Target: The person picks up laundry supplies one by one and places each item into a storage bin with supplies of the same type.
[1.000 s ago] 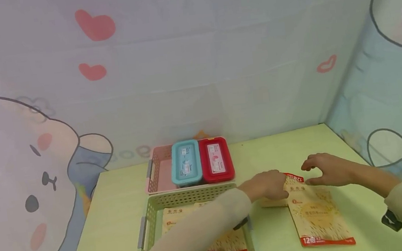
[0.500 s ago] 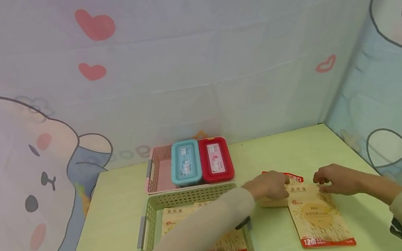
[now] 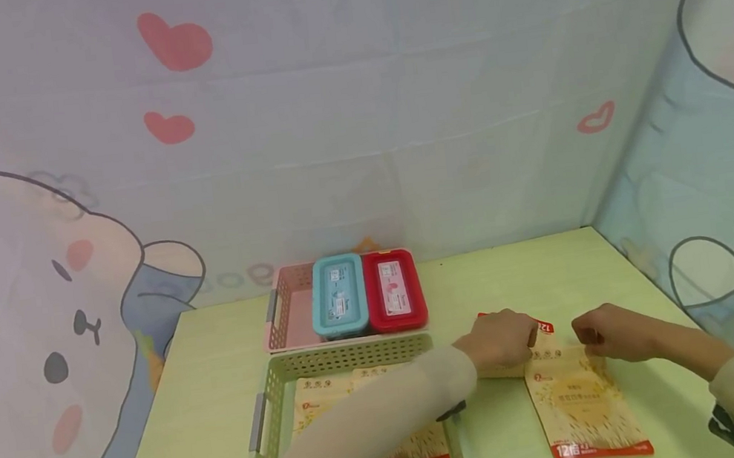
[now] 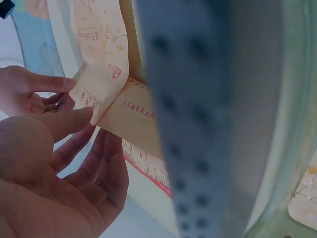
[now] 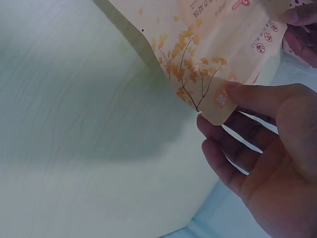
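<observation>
A flat beige pouch point(image 3: 583, 404) with a red bottom band lies at the table's right side, its far edge slightly raised. My left hand point(image 3: 502, 338) pinches that edge's left corner, thumb on top, as the left wrist view shows. The opposite corner, printed with a yellow-leaved branch, is pinched by my right hand point(image 5: 277, 139) between thumb and fingers. Beneath it, more beige packaging point(image 4: 131, 106) shows in the left wrist view. In the head view, my left hand partly hides another pouch point(image 3: 503, 372), and an upside-down red "12" band point(image 3: 544, 327) shows between the hands.
A green basket point(image 3: 353, 351) holding beige pouches stands left of the hands, under my left forearm. Behind it, a pink basket point(image 3: 295, 307) holds a blue-lidded box point(image 3: 339, 295) and a red-lidded box point(image 3: 395, 289). A printed cloth wall backs the table point(image 3: 506, 274).
My right hand has come down to the pouch's right corner and its fingers have closed on it. The left hand has shifted slightly right onto the left corner. The far edge has lifted a little.
</observation>
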Motion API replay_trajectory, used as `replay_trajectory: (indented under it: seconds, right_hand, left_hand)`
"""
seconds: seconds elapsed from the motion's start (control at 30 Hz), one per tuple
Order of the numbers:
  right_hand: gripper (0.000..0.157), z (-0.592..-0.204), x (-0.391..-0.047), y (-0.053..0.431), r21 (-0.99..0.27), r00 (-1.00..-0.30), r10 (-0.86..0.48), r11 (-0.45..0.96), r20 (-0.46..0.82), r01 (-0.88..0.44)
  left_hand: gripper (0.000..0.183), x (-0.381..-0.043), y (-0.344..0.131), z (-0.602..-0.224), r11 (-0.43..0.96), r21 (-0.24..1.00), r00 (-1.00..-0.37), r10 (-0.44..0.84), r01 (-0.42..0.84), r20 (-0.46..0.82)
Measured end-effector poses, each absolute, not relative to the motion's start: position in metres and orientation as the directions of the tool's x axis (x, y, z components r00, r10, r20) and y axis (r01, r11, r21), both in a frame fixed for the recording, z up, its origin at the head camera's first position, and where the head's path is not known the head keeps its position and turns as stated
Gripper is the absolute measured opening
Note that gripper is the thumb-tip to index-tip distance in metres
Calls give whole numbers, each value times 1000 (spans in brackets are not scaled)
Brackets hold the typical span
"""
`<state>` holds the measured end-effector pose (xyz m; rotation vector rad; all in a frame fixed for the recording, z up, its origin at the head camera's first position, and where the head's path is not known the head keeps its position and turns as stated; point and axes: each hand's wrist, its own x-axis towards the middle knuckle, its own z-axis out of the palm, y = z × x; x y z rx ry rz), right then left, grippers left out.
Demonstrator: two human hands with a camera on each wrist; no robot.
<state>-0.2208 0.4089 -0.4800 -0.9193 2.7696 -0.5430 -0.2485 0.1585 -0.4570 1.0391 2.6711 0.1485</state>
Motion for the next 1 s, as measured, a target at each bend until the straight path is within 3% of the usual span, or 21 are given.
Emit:
replay_trajectory:
  seconds: [0.43,0.63,1.0]
  right_hand:
    - [38,-467,-223,403,-373,-748,-664,689,18,-621]
    - [33,-461,-223,400,-369,-773,-634,721,-10,-587]
    - [28,-460,-220,398,-409,-796,-601,745,-69,-527]
  left_hand:
    - [27,-249,155,-459,751,212,-733,659,626,-169]
    - [33,-254,153,-460,737,195,-721,675,647,-156]
    - [20,-257,153,-458,768,185,-742,640,613,-200]
